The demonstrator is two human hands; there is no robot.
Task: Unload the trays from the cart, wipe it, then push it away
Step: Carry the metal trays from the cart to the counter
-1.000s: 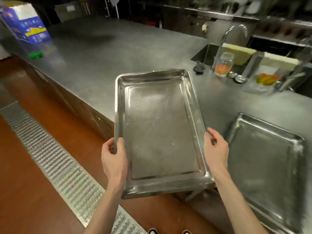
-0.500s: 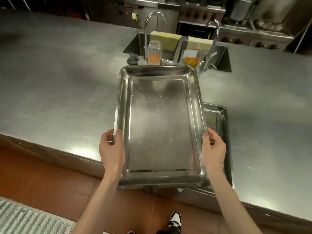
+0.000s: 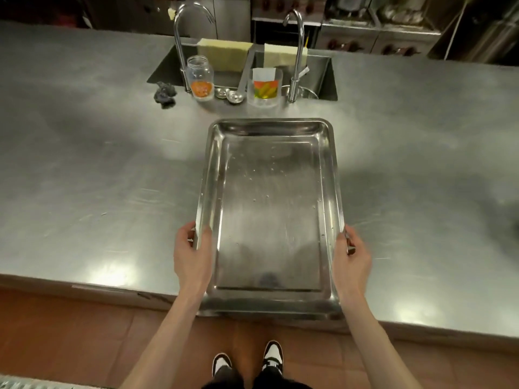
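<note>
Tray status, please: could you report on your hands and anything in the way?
Left hand and right hand grip the tray by its long rims. Tray over counter edge. Jar, ladle beyond, clear.

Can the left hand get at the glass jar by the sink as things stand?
Probably not at once: the left hand grips the tray, as does the right hand. The counter toward the jar shows nothing in the way.
</note>
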